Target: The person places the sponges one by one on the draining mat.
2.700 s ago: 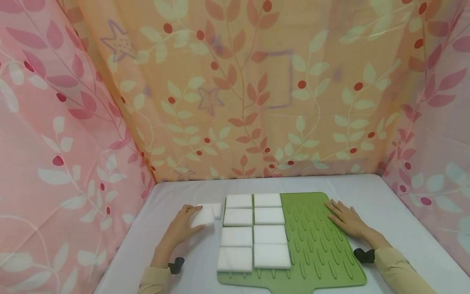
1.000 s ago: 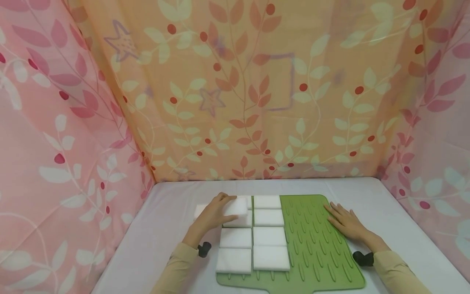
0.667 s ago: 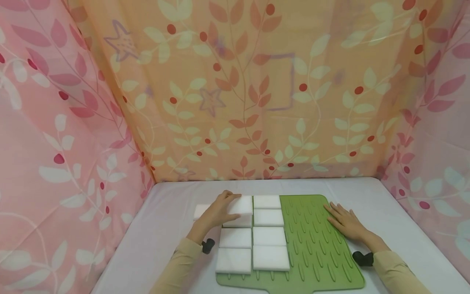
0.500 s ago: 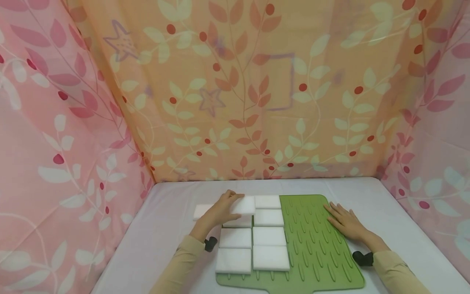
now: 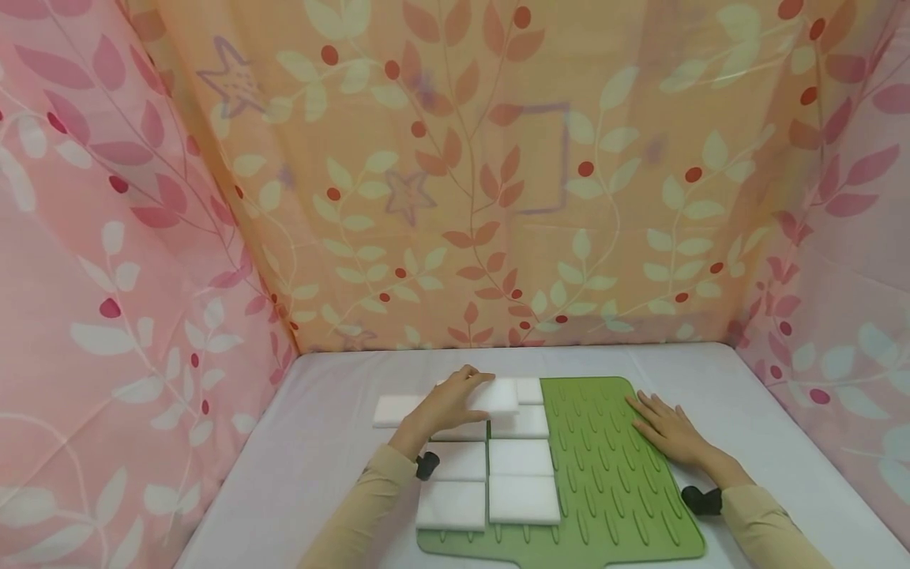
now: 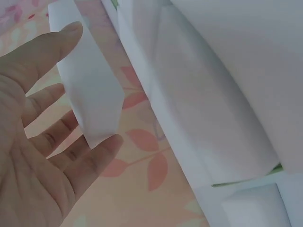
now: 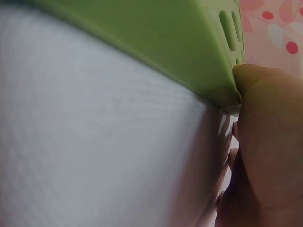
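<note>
My left hand (image 5: 451,401) pinches a white sponge (image 5: 499,395) between thumb and fingers, above the far rows of sponges on the green ridged mat (image 5: 604,474). In the left wrist view this sponge (image 6: 92,90) is tilted, thumb on one face and fingertips along its other side. White sponges, such as the near one (image 5: 524,499), lie in two columns on the mat's left part; the held one and my hand partly cover the far ones. My right hand (image 5: 671,427) lies flat at the mat's right edge; its thumb (image 7: 270,94) touches that edge in the right wrist view.
One more white sponge (image 5: 394,411) lies on the white tabletop (image 5: 320,442), left of the mat and partly behind my left hand. Patterned curtains (image 5: 455,197) enclose the table at the back and both sides. The mat's ridged right part is bare.
My left hand picked up a sponge left of the mat and carried it right, over the left column and on toward the second column. The right hand has stayed at the mat's edge.
</note>
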Tool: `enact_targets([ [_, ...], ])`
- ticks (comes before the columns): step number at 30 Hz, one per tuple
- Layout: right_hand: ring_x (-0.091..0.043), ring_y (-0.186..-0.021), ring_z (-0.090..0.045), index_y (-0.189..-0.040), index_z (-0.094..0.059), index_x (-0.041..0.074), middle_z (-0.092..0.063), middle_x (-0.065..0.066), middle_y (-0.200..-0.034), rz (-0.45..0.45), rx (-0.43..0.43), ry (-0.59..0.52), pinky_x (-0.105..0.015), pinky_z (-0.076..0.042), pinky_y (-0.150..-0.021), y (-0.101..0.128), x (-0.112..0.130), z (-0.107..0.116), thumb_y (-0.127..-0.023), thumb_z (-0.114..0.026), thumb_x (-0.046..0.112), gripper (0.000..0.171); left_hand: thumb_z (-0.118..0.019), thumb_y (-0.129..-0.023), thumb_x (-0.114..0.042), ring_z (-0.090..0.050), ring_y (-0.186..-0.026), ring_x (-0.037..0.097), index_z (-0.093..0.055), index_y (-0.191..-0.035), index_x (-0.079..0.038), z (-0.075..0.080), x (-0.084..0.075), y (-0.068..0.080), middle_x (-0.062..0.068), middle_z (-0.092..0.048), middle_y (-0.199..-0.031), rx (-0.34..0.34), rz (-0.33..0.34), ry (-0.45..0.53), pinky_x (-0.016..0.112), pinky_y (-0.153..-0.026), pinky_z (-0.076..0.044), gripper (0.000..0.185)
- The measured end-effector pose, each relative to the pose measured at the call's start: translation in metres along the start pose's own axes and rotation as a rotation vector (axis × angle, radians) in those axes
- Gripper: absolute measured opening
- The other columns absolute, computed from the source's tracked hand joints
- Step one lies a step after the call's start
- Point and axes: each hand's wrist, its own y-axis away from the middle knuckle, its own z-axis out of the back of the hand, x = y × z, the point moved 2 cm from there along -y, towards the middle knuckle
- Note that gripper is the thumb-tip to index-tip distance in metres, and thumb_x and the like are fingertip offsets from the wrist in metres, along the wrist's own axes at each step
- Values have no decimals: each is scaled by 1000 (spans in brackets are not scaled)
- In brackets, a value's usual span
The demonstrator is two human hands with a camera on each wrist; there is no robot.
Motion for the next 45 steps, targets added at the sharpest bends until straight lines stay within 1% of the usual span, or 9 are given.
enact_targets([
  [2, -52, -131, -21, -142, -36, 6, -29, -27, -145, -4, 3, 1, -70, -8, -99, 0, 0, 0, -97, -46, 33, 53, -72, -77, -43, -50, -112, 18, -45, -137, -24, -1, -3, -2, -1, -49, -122, 2, -6, -30, 47, -81, -48, 68],
  [5, -52, -131, -21, -142, -36, 7, -29, -26, -145, -7, 5, 4, -70, -8, -99, 0, -1, 0, -97, -45, 33, 53, -70, -77, -48, -49, -114, 18, -46, -136, -26, -3, -5, -7, -4, -51, -123, 4, -28, -89, 44, -78, -50, 67],
  [9, -51, -131, -21, -142, -36, 7, -29, -26, -145, -8, 4, 7, -70, -8, -99, 0, -3, -1, -97, -45, 34, 53, -69, -77, -50, -49, -114, 19, -48, -134, -26, -5, -10, -12, -5, -52, -124, -2, -64, -115, 38, -81, -50, 66],
  [13, -51, -131, -21, -142, -36, 7, -29, -26, -145, -4, 2, 4, -70, -8, -99, -1, -4, -3, -97, -45, 34, 53, -68, -78, -51, -50, -113, 18, -50, -133, -24, -8, -14, -19, -5, -53, -125, -6, -91, -113, 34, -87, -48, 64],
  [17, -52, -131, -21, -142, -37, 7, -29, -26, -145, 5, -2, 7, -70, -9, -99, -1, -5, -4, -97, -45, 33, 53, -67, -78, -51, -50, -113, 17, -50, -132, -24, -11, -20, -24, -5, -53, -125, 1, -93, -114, 33, -89, -47, 63],
  [22, -52, -131, -21, -141, -37, 6, -29, -27, -145, 9, -6, 8, -70, -9, -98, -1, -6, -4, -97, -45, 33, 53, -66, -78, -53, -50, -114, 16, -50, -132, -25, -17, -27, -32, -5, -53, -125, 16, -99, -125, 32, -89, -47, 63],
  [29, -52, -131, -21, -141, -37, 5, -29, -27, -145, 8, -2, 7, -70, -8, -99, 0, -3, -3, -97, -45, 32, 53, -65, -78, -54, -51, -112, 15, -51, -131, -27, -25, -36, -44, -5, -54, -123, 17, -116, -139, 31, -89, -47, 62],
  [38, -52, -131, -20, -141, -36, 5, -28, -27, -145, 4, 3, -4, -70, -7, -99, 1, 0, -2, -97, -46, 31, 53, -63, -77, -60, -52, -110, 13, -53, -128, -31, -36, -45, -61, -9, -56, -125, -3, -147, -239, 30, -84, -49, 60],
  [45, -52, -131, -20, -141, -37, 4, -28, -28, -145, 3, 2, -7, -70, -7, -99, 1, 0, -1, -97, -46, 31, 53, -63, -76, -59, -52, -107, 13, -52, -129, -32, -45, -53, -71, -9, -57, -122, -10, -148, -250, 29, -80, -48, 60],
])
